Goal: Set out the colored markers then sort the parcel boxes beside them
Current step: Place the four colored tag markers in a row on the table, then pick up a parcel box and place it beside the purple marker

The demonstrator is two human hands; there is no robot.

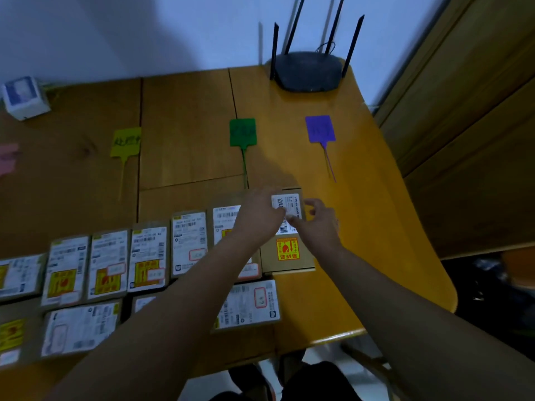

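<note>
Parcel boxes lie flat in two rows across the near half of a wooden table [188,125], labels up, many carrying yellow-and-red stickers. At the right end of the far row sits a brown cardboard box [289,256] with a white barcode label near its top and a yellow-and-red sticker lower down. Both hands meet over that box's far end. The left hand [256,214] is laid on it from the left, fingers curled over the label, and also covers part of the neighbouring parcel [228,224]. The right hand [317,222] comes from the right, fingers partly bent, its fingertips touching the label's edge; whether either hand truly grips the box cannot be told.

Farther back on the table, four coloured tag markers lie in a line, well apart from each other: a pink marker [8,157] cut by the left edge, a yellow marker [126,141] with handwriting, a green marker [243,132], and a purple marker [320,129]. The green marker's thin tail reaches down to the far row of boxes, just left of the handled box. A black router [308,70] with four upright antennas stands at the far right corner, and a small white box [23,96] sits at the far left.
</note>
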